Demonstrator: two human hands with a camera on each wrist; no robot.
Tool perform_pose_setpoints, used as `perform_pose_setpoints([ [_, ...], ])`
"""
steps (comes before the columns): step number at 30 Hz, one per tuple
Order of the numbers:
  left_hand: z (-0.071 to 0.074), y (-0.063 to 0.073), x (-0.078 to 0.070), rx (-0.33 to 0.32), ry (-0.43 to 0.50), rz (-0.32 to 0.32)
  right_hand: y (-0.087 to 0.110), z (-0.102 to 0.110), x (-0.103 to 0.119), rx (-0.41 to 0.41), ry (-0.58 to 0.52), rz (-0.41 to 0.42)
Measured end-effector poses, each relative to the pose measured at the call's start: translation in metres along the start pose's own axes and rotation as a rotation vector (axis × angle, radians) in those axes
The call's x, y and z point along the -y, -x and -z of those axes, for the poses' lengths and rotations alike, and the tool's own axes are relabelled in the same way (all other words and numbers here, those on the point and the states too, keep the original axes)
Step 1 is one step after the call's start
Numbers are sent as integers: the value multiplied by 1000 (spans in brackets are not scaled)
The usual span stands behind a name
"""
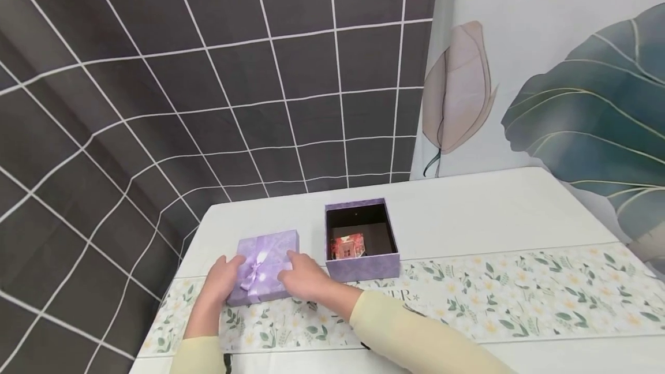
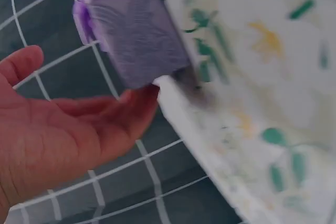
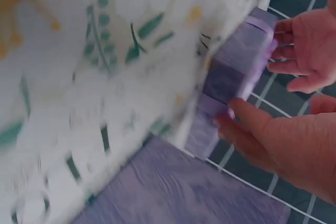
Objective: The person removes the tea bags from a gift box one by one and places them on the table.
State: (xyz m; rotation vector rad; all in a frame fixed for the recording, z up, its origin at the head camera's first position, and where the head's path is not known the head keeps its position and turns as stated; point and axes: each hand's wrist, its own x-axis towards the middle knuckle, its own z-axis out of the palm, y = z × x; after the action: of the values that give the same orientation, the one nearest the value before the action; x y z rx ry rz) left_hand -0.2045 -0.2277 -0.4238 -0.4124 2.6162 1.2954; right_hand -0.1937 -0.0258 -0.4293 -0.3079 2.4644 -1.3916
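A purple gift box lid [image 1: 268,267] with a lilac ribbon and bow lies on the left part of the table. At its left side is my left hand [image 1: 222,279]; in the left wrist view the fingertips touch the lid's corner, while the thumb stands away from it. My right hand [image 1: 306,277] is at the lid's right side, with thumb and fingertips at the edge in the right wrist view. Right of the lid stands a purple box [image 1: 362,269] without a cover, dark inside. A small red picture-covered item [image 1: 348,246] sits in it.
A white table [image 1: 493,206] carries a runner [image 1: 519,293] printed with flowers and leaves. Behind it hangs a dark cloth [image 1: 218,91] with a white grid. A pale curtain [image 1: 483,149] with large flower and leaf prints hangs at the right.
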Motion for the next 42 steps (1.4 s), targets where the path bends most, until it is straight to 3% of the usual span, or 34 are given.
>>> perform_pose_setpoints([
  [3,-3,6,-9,-89,-24,-45,12,17,6,53,69,74],
  [8,-13,19,-36,-145,95,-169,28,61,15,100,105,185],
  [14,-44,28,-71,-146,156,-298,30,115,15,24,25,216],
  [17,-66,28,-84,-149,107,-365,23,131,7,-30,26,210],
  [23,-109,27,-95,-144,-183,-508,2,138,-16,-99,204,155],
  [27,-124,28,-94,-123,-334,-593,-12,132,-36,-122,324,104],
  [33,-130,28,-88,-26,-494,-651,-20,127,-53,-101,393,61],
  [37,-130,28,-86,18,-523,-648,-21,128,-56,-89,411,66],
  [42,-131,28,-87,17,-534,-654,-21,130,-57,-90,436,93],
])
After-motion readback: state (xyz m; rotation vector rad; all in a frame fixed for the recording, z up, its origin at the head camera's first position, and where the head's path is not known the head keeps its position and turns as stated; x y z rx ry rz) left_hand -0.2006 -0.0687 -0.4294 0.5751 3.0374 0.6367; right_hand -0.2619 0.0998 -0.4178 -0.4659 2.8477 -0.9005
